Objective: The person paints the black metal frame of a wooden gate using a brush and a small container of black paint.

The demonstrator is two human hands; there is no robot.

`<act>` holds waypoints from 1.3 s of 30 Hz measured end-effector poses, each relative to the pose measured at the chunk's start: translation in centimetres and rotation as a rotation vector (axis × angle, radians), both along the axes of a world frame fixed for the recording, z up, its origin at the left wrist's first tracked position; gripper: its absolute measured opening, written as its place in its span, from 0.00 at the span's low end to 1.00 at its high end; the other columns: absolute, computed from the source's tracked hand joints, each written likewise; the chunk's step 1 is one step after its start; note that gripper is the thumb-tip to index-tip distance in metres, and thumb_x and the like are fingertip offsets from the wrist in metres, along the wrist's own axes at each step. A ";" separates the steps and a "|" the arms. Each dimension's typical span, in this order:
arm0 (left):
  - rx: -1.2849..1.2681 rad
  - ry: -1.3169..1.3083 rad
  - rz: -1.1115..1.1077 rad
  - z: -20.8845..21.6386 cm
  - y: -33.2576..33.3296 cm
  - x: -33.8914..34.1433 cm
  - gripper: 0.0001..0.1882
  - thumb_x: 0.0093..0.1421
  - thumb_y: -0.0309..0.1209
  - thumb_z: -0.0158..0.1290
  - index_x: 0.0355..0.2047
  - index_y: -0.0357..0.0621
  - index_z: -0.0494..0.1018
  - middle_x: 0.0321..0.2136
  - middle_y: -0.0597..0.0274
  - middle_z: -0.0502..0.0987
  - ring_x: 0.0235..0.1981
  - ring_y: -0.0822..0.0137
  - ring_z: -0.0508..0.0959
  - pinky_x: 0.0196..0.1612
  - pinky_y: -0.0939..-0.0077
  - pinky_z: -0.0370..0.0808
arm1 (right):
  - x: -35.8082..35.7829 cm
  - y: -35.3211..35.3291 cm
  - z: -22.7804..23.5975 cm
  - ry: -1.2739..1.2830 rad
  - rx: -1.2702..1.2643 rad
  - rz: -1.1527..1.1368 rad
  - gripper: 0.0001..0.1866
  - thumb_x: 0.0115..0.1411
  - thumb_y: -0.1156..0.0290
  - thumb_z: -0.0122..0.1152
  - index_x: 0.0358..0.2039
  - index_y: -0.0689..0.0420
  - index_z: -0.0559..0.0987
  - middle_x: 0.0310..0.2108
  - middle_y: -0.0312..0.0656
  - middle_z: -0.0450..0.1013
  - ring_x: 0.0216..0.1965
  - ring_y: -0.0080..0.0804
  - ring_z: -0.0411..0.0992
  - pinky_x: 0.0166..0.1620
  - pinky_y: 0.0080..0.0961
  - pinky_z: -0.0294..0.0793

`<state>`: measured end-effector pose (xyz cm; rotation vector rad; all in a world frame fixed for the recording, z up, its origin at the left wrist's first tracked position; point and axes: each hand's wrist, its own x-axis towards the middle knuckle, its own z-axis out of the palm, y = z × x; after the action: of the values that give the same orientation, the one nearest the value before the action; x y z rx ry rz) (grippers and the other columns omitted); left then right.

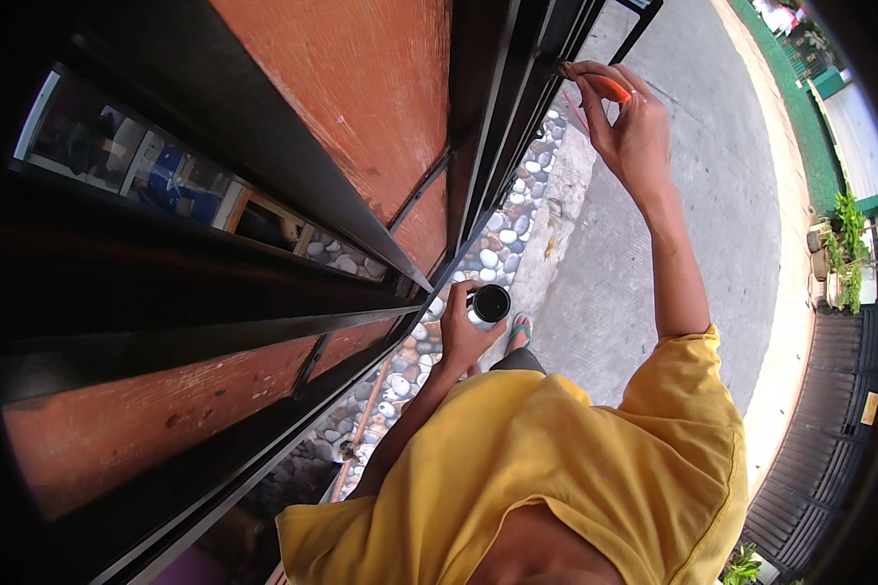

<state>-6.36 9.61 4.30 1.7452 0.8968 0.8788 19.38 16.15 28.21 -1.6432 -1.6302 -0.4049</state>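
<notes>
Upper right: my right fingers (592,115) clamped an orange handle (613,90), its long axis slanting up-left toward black bars (517,97); centre: my left fingers (456,302) gripped a can (477,317).

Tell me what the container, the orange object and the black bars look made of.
Container: probably metal, given its silvery outer wall; plastic is possible.
Orange object: likely smooth plastic, judging by its bright, even colour; painted wood is possible.
Black bars: apparently painted metal, from straight edges and a dull sheen.
</notes>
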 end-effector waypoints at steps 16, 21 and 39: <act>0.043 0.051 -0.004 0.7 0.1 -0.7 0.33 0.40 0.27 0.71 0.46 0.39 0.67 0.42 0.53 0.74 0.44 0.57 0.78 0.45 0.67 0.77 | -0.8 -0.3 -9.7 0.063 0.034 0.007 0.11 0.56 0.79 0.63 0.40 0.61 0.80 0.32 0.50 0.76 0.36 0.51 0.74 0.41 0.40 0.73; 0.040 0.040 0.004 0.8 0.1 -0.2 0.32 0.40 0.27 0.71 0.46 0.39 0.68 0.42 0.53 0.74 0.44 0.57 0.79 0.46 0.67 0.77 | -1.0 -0.1 -5.1 0.002 0.279 -0.069 0.12 0.53 0.80 0.65 0.40 0.61 0.80 0.31 0.46 0.77 0.33 0.44 0.75 0.40 0.35 0.74; 0.023 0.075 -0.005 0.7 -0.5 -0.5 0.34 0.40 0.26 0.71 0.47 0.39 0.67 0.43 0.53 0.74 0.46 0.55 0.78 0.47 0.65 0.77 | -1.1 -0.4 -10.4 0.061 0.421 -0.035 0.15 0.49 0.84 0.66 0.39 0.60 0.80 0.29 0.46 0.75 0.31 0.42 0.74 0.37 0.33 0.74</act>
<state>-6.85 9.09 5.04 1.8097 0.9342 0.8281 18.24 15.79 17.79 -1.3520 -1.3602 -0.6608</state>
